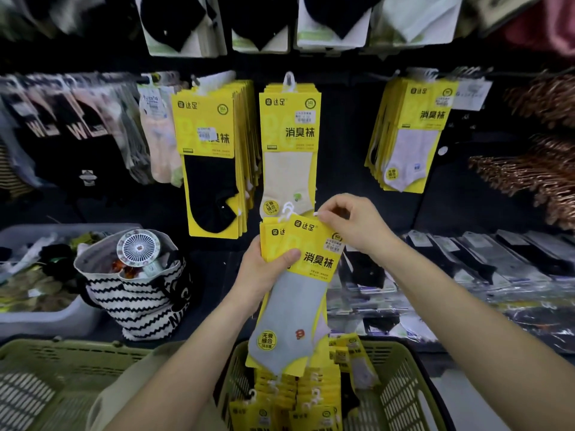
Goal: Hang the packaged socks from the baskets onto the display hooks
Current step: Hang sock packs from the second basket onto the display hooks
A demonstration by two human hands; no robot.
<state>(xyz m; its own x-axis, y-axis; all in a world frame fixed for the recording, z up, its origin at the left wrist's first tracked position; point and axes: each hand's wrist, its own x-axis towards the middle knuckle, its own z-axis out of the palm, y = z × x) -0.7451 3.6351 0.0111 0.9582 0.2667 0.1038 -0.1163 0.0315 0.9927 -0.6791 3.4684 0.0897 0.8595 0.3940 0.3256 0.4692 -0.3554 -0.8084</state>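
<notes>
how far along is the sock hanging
Hung packs already hang on the rack. The left hand grips a stack while the right hand pinches the top of the front pack. Many loose packs lie in the green basket, so much is left.

Yellow-carded sock bundle (298,275), grey sock foremost, is held upright just above the green basket (399,381). More yellow packs (298,396) lie heaped inside it. Well above it, cream-sock packs (289,157) hang by a white loop (288,79).

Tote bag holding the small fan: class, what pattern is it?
The tote bag has black-and-white zigzag stripes, clearest in the head view.
</notes>
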